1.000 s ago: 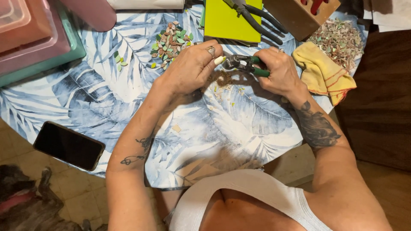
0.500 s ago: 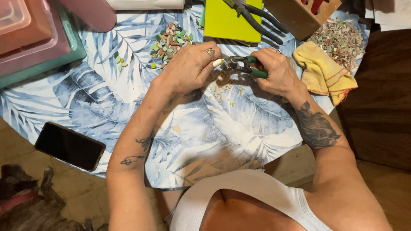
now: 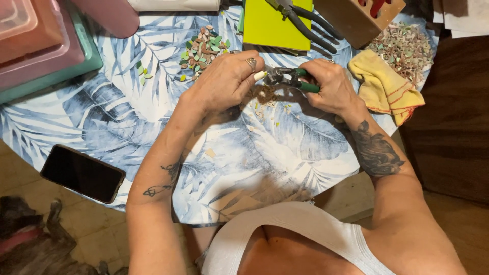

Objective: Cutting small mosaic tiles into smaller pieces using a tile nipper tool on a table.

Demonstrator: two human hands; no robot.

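Note:
My right hand (image 3: 331, 89) grips green-handled nippers (image 3: 291, 78), jaws pointing left. My left hand (image 3: 224, 81) is curled just left of the jaws, fingertips pinching a small pale tile piece (image 3: 260, 75) at the jaws. Small pale chips (image 3: 265, 102) lie scattered on the leaf-print tablecloth (image 3: 153, 122) beneath the hands. A pile of cut leaf-shaped tile pieces (image 3: 202, 47) in green, brown and pink sits just beyond my left hand.
A yellow cloth (image 3: 384, 89) and a heap of tile scraps (image 3: 402, 48) lie right. Dark pliers (image 3: 300, 20) rest on a lime-green sheet (image 3: 270, 25); a wooden block (image 3: 356, 18) stands behind. Plastic containers (image 3: 41, 46) sit far left, a black phone (image 3: 82, 173) near the front edge.
Both hands stay together at the nippers; they have shifted only slightly and the nipper handles look a little more closed.

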